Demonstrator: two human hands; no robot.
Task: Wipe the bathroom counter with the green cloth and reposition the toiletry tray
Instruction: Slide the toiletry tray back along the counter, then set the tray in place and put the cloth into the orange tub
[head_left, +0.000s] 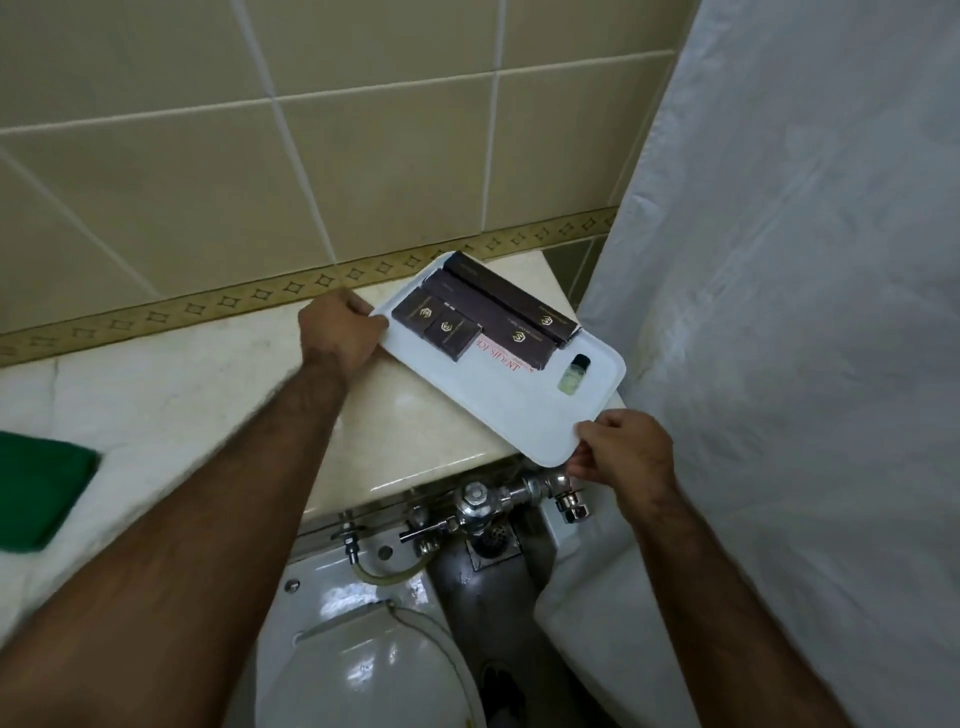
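Gripping the white tray (524, 415) with both hands

Left hand (340, 332) clasps its far-left edge, right hand (623, 457) pinches its near corner — green cloth (36, 493) lies well apart on the counter (208, 395).

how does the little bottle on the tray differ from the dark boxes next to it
The small clear bottle with the black cap is rounded and shows pale yellow-green liquid; the dark brown boxes are flat-sided, opaque and carry gold logos. The bottle lies alone; the boxes sit packed together. All rest on the white plastic tray.
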